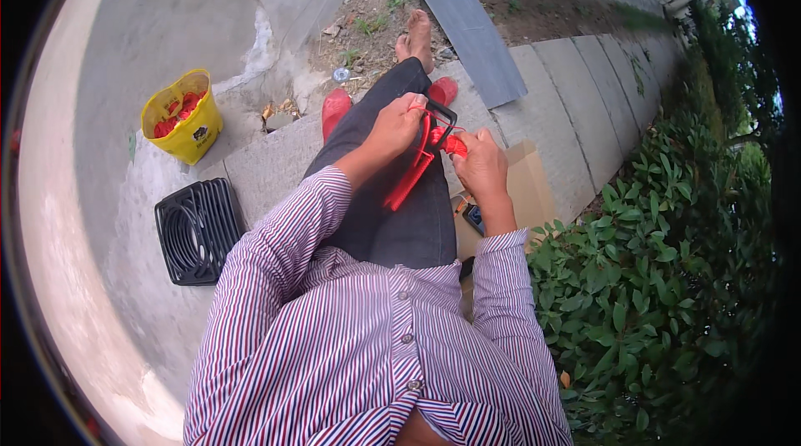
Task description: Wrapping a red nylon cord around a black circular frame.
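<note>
Above my lap, my left hand is closed, pinching the upper left corner of a black rounded frame with its fingertips. Red strands hang from the frame over my dark trousers. My right hand is closed around a small bundle of red cord at the frame's right side. A thin red length runs between the two hands. How the cord is fastened to the frame is too small to make out.
To the left stand a yellow bag filled with red cord and a stack of black rounded frames. Cardboard lies right of my legs. Red shoes, a grey board and a leafy hedge are nearby.
</note>
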